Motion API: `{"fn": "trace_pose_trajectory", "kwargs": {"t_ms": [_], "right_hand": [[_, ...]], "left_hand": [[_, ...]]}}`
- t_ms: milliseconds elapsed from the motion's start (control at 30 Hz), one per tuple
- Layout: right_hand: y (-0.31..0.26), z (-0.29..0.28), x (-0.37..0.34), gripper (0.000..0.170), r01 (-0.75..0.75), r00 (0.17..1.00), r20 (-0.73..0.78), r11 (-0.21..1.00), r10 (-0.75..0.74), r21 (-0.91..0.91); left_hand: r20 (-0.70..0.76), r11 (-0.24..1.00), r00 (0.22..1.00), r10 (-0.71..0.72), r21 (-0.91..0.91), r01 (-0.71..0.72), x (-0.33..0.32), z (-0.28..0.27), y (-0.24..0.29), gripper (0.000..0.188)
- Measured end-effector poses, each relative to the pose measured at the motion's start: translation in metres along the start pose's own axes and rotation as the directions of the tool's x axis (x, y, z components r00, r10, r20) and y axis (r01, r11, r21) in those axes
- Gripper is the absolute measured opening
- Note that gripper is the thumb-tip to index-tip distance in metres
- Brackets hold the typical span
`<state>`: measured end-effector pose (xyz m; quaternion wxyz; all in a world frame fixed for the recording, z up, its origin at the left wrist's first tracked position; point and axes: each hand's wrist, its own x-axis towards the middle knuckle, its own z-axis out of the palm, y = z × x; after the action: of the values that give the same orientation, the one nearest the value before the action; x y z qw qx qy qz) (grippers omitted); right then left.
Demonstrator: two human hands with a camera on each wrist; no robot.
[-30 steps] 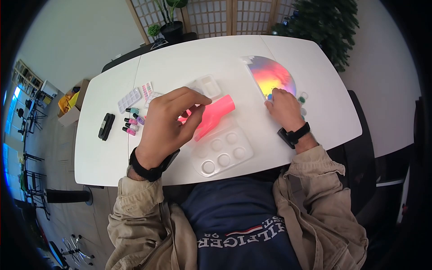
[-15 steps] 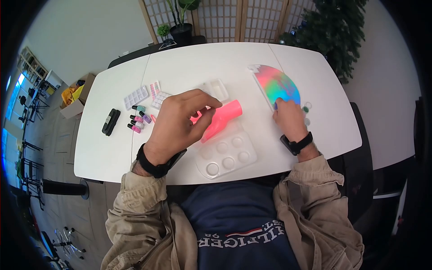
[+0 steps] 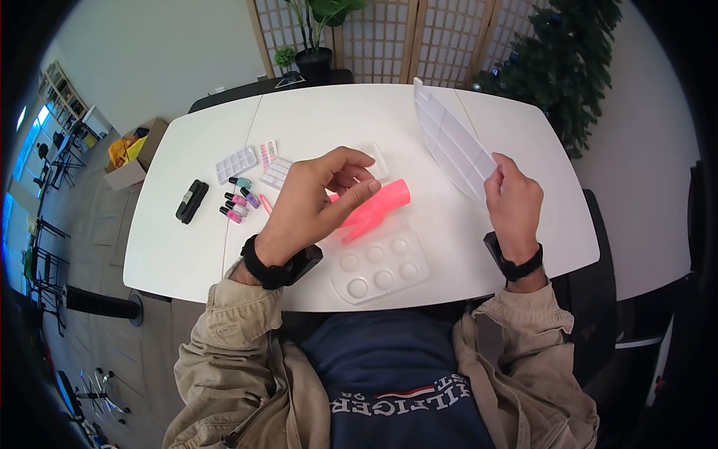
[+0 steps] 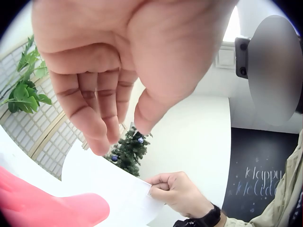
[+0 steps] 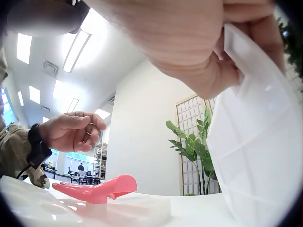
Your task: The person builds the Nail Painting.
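My right hand (image 3: 514, 203) pinches the near edge of a half-round white case (image 3: 453, 142), which stands tilted up off the table, its divided side showing. In the right wrist view the case (image 5: 255, 142) hangs from the thumb and fingers. My left hand (image 3: 308, 200), fingers loosely bent and holding nothing, hovers over a pink model hand (image 3: 383, 203). In the left wrist view its palm (image 4: 165, 52) is bare. Under the pink model lies a clear palette (image 3: 381, 278) with round wells.
Several nail polish bottles (image 3: 234, 215), compartment trays (image 3: 237, 165), a nail sheet (image 3: 268, 153) and a black case (image 3: 192, 202) lie on the left of the white table (image 3: 321, 112). Another clear tray (image 3: 380, 163) sits behind the pink model. Beyond the table stand potted plants (image 3: 314, 63) and a screen.
My right hand has lifted the half-round case and tipped it, so its shiny rainbow face no longer shows. My left hand stays over the pink model, its fingers a little more spread.
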<state>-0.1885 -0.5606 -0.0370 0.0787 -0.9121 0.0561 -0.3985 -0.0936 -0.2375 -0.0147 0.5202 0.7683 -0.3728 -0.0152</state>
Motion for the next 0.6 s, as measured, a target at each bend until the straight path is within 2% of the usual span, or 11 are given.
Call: {"fn": "trace_pose_trajectory", "kwargs": {"t_ms": [100, 200, 333, 433, 533, 600], "right_hand": [[-0.016, -0.01, 0.0, 0.03, 0.079, 0.99, -0.126, 0.989, -0.063, 0.126], [-0.034, -0.027, -0.001, 0.038, 0.258, 0.96, -0.149, 0.957, -0.237, 0.137], [-0.058, -0.029, -0.005, 0.043, 0.516, 0.849, -0.256, 0.83, -0.463, 0.21], [-0.067, -0.024, -0.01, 0.041, 0.615, 0.786, -0.281, 0.742, -0.551, 0.266], [-0.07, -0.023, -0.013, 0.038, 0.67, 0.743, -0.263, 0.686, -0.616, 0.285], [-0.077, -0.023, -0.017, 0.032, 0.653, 0.757, -0.225, 0.694, -0.614, 0.305]], "left_hand": [[-0.027, 0.978, 0.994, -0.102, -0.188, 0.095, 0.0, -0.001, -0.002, 0.04], [-0.103, 0.902, 0.978, -0.179, -0.414, 0.122, 0.002, 0.001, 0.0, 0.053], [-0.141, 0.773, 0.958, -0.25, -0.625, 0.109, 0.0, 0.003, 0.006, 0.061], [-0.077, 0.683, 0.967, -0.243, -0.722, 0.114, -0.002, -0.002, 0.014, 0.058], [-0.05, 0.653, 0.982, -0.183, -0.753, 0.083, -0.002, -0.007, 0.025, 0.05], [-0.087, 0.632, 0.986, -0.145, -0.775, 0.025, -0.001, -0.008, 0.013, 0.045]]}}
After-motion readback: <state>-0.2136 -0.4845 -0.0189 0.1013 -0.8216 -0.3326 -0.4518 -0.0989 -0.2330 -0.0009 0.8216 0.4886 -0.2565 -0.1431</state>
